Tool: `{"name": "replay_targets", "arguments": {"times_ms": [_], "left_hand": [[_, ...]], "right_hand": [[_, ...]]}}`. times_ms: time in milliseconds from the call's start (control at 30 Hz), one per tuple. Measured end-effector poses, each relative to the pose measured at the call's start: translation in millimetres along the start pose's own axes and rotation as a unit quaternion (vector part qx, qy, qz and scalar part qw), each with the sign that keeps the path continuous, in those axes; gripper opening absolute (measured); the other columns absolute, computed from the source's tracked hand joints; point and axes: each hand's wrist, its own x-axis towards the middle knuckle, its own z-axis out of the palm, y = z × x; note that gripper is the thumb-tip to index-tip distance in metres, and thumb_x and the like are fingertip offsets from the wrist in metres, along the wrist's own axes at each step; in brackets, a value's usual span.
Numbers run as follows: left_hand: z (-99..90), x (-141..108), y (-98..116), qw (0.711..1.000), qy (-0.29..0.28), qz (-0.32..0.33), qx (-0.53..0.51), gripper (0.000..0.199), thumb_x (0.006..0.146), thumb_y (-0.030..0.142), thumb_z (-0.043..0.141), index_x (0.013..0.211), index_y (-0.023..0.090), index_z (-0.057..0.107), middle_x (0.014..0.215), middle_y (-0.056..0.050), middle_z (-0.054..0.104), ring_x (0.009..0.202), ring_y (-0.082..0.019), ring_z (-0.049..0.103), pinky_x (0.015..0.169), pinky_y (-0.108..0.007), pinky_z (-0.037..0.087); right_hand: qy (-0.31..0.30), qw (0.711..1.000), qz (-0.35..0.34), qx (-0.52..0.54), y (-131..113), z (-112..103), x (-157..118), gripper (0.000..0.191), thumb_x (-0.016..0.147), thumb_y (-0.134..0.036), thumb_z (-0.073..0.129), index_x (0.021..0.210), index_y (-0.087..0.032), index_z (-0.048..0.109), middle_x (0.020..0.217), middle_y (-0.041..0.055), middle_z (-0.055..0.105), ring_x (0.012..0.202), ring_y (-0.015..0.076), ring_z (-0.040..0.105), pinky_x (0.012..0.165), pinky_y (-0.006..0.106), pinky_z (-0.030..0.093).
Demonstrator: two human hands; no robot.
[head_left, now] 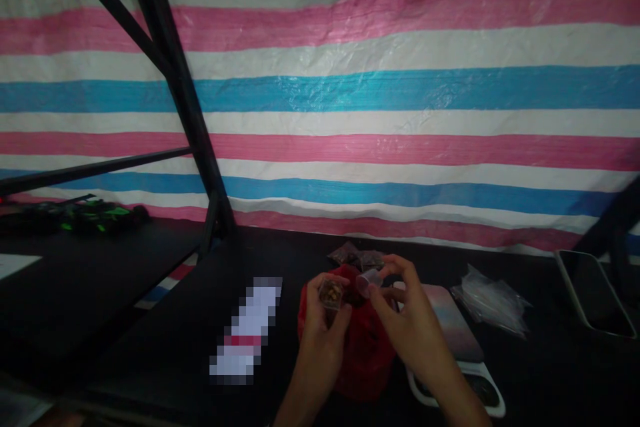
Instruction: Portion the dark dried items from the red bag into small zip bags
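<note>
1. Objects, black with bright green parts, sit at ten o'clock from the red bag.
2. A black metal frame slants down at eleven o'clock, before a striped sheet.
3. A pale, pixelated strip lies on the desk at nine o'clock.
4. The left hand is closed around a small clear container with yellowish-brown pieces inside, over the bag's upper left.
5. The red bag gapes between the hands; small packets with dark contents lie at twelve o'clock.
6. The right hand pinches a small translucent cup, tilted, between thumb and fingers, above the bag.
7. At three o'clock is a white-edged device, partly behind the right forearm.
8. Clear plastic bags, then a phone, lie between two and three o'clock.
</note>
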Motion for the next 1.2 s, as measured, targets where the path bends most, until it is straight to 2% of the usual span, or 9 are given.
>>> {"name": "replay_targets", "arguments": {"times_ms": [167, 267, 400, 500, 633, 800, 1000, 1100, 1200], "left_hand": [[-13.9, 2, -2, 0.999, 0.029, -0.009, 0.010, 0.035, 0.096, 0.031, 0.060, 0.130, 0.027, 0.051, 0.132, -0.007, 0.069, 0.126, -0.026, 0.067, 0.112, -0.047, 0.049], [-20.5, 1, 4, 0.998, 0.036, 0.004, 0.051, 0.035, 0.099, 0.034, 0.058, 0.132, 0.027, 0.048, 0.139, -0.009, 0.064, 0.130, -0.027, 0.063, 0.112, -0.048, 0.048], [-21.1, -1, 9, 0.992, 0.047, 0.060, 0.100, 0.039, 0.100, 0.035, 0.059, 0.136, 0.027, 0.047, 0.146, -0.010, 0.059, 0.136, -0.028, 0.058, 0.116, -0.049, 0.044], [-15.7, -4, 9, 0.987, 0.062, 0.087, 0.120, 0.040, 0.100, 0.033, 0.061, 0.137, 0.027, 0.050, 0.141, -0.009, 0.062, 0.132, -0.028, 0.060, 0.114, -0.048, 0.045], [-10.0, -5, 8, 0.988, 0.035, 0.102, 0.108, 0.034, 0.098, 0.030, 0.064, 0.131, 0.026, 0.056, 0.134, -0.008, 0.066, 0.129, -0.027, 0.063, 0.110, -0.044, 0.049], [-8.0, -3, 5, 0.994, 0.016, 0.070, 0.086, 0.035, 0.097, 0.033, 0.068, 0.130, 0.026, 0.058, 0.135, -0.008, 0.067, 0.129, -0.027, 0.064, 0.114, -0.043, 0.046], [-9.7, -9, 2, 0.998, -0.013, 0.008, 0.055, 0.039, 0.102, 0.050, 0.061, 0.133, 0.027, 0.054, 0.134, -0.008, 0.067, 0.126, -0.026, 0.065, 0.110, -0.041, 0.049], [-8.5, -14, 0, 0.998, -0.026, 0.004, 0.049, 0.042, 0.102, 0.056, 0.061, 0.131, 0.027, 0.054, 0.127, -0.008, 0.068, 0.117, -0.024, 0.068, 0.107, -0.038, 0.052], [-7.3, -14, -2, 0.997, -0.053, 0.013, 0.054, 0.046, 0.100, 0.054, 0.064, 0.135, 0.027, 0.052, 0.131, -0.009, 0.066, 0.121, -0.025, 0.067, 0.108, -0.038, 0.052]], "right_hand": [[-0.126, 0.966, -0.069, -0.216, 17, 14, -12, 0.046, 0.095, -0.015, 0.057, 0.141, -0.020, 0.052, 0.132, 0.0158, 0.071, 0.118, 0.0312, 0.074, 0.101, 0.049, 0.060], [-0.146, 0.935, -0.085, -0.310, 15, 7, -10, 0.049, 0.094, -0.012, 0.057, 0.143, -0.016, 0.056, 0.138, 0.0179, 0.070, 0.119, 0.0347, 0.071, 0.104, 0.054, 0.057], [-0.113, 0.903, -0.098, -0.402, 6, -12, 0, 0.038, 0.095, -0.014, 0.059, 0.133, -0.018, 0.065, 0.131, 0.0146, 0.072, 0.110, 0.0358, 0.072, 0.103, 0.060, 0.051], [-0.108, 0.900, -0.106, -0.410, 5, -18, 3, 0.035, 0.097, -0.013, 0.058, 0.130, -0.020, 0.065, 0.132, 0.0125, 0.072, 0.109, 0.0339, 0.072, 0.106, 0.062, 0.044], [-0.136, 0.910, -0.101, -0.379, 4, -13, -1, 0.035, 0.096, -0.014, 0.060, 0.130, -0.023, 0.064, 0.133, 0.0111, 0.074, 0.120, 0.0343, 0.070, 0.111, 0.062, 0.037], [-0.136, 0.914, -0.083, -0.374, -12, -9, -6, 0.034, 0.091, -0.011, 0.063, 0.124, -0.022, 0.068, 0.128, 0.0116, 0.076, 0.124, 0.0353, 0.067, 0.111, 0.061, 0.037], [-0.199, 0.906, -0.084, -0.363, -15, -12, -8, 0.036, 0.088, -0.007, 0.062, 0.119, -0.023, 0.071, 0.126, 0.0099, 0.077, 0.119, 0.0332, 0.069, 0.110, 0.058, 0.040], [-0.184, 0.913, -0.075, -0.356, -12, -17, -5, 0.035, 0.087, -0.007, 0.063, 0.116, -0.024, 0.073, 0.122, 0.0081, 0.078, 0.115, 0.0313, 0.071, 0.110, 0.057, 0.039], [-0.138, 0.933, -0.069, -0.327, -15, -22, -1, 0.032, 0.092, -0.011, 0.063, 0.117, -0.026, 0.074, 0.120, 0.0067, 0.077, 0.111, 0.0286, 0.071, 0.108, 0.055, 0.041]]}}
